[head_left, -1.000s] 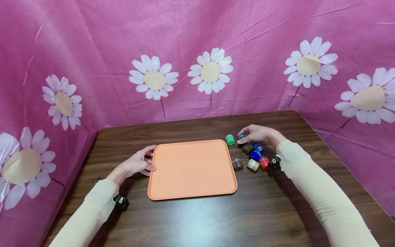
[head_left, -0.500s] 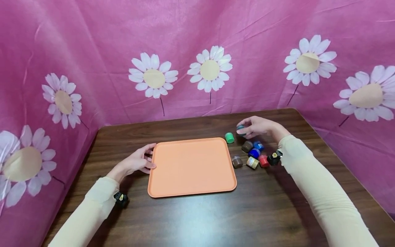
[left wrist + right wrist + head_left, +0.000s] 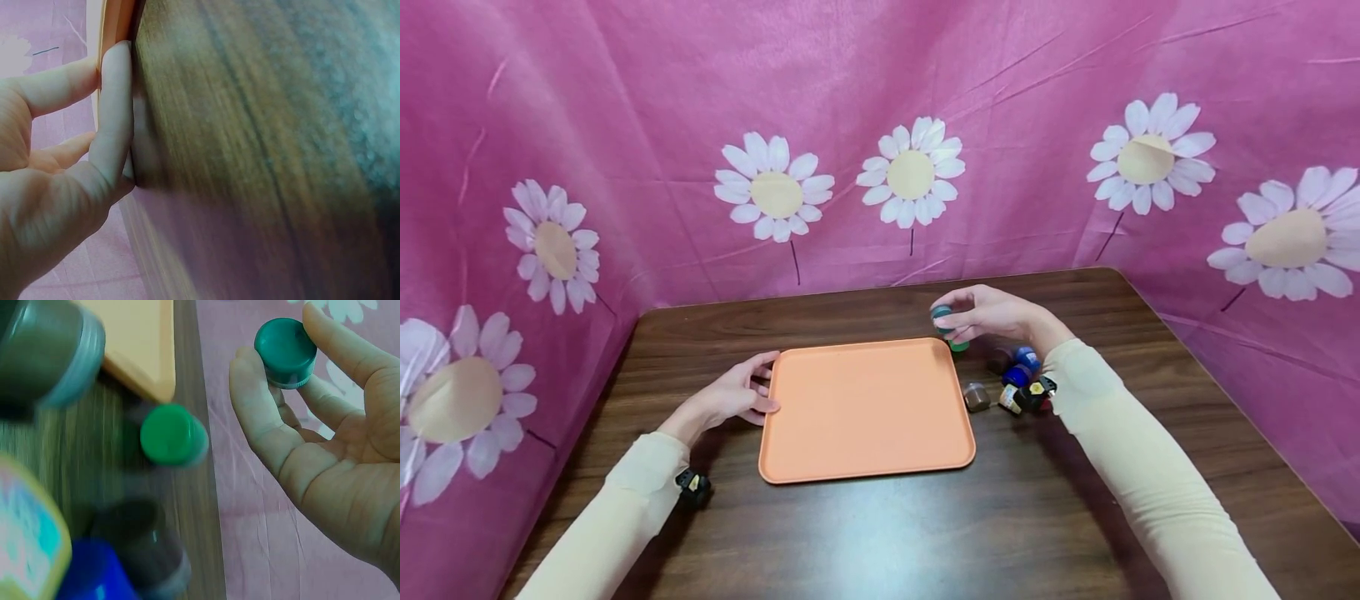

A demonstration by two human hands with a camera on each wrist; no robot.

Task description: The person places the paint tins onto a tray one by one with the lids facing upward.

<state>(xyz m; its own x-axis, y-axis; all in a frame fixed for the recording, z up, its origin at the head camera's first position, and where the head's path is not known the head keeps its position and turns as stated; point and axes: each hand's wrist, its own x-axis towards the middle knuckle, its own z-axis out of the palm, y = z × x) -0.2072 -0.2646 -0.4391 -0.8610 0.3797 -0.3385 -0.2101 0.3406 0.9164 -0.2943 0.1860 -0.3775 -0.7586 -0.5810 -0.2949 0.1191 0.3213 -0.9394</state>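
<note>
In the head view my left hand (image 3: 730,393) holds the left edge of an orange tray (image 3: 865,412), its thumb on the rim. The left wrist view shows the fingers (image 3: 117,106) against the tray's edge (image 3: 116,22). My right hand (image 3: 988,314) pinches a small jar with a dark green lid (image 3: 942,317), raised above the tray's far right corner. In the right wrist view thumb and fingers grip that dark green jar (image 3: 285,351). A bright green jar (image 3: 169,434) stands on the table below, partly hidden by my hand in the head view.
Right of the tray are a brown jar (image 3: 977,397), two blue jars (image 3: 1017,375) and a yellow-labelled jar (image 3: 1009,398). A dark brown jar (image 3: 1000,360) is in shadow; a red one is mostly covered by the wrist camera. A pink flowered curtain (image 3: 850,83) surrounds the wooden table (image 3: 880,533).
My right hand has lifted the dark green jar off the table and carried it left, over the bright green jar. My left hand stays on the tray.
</note>
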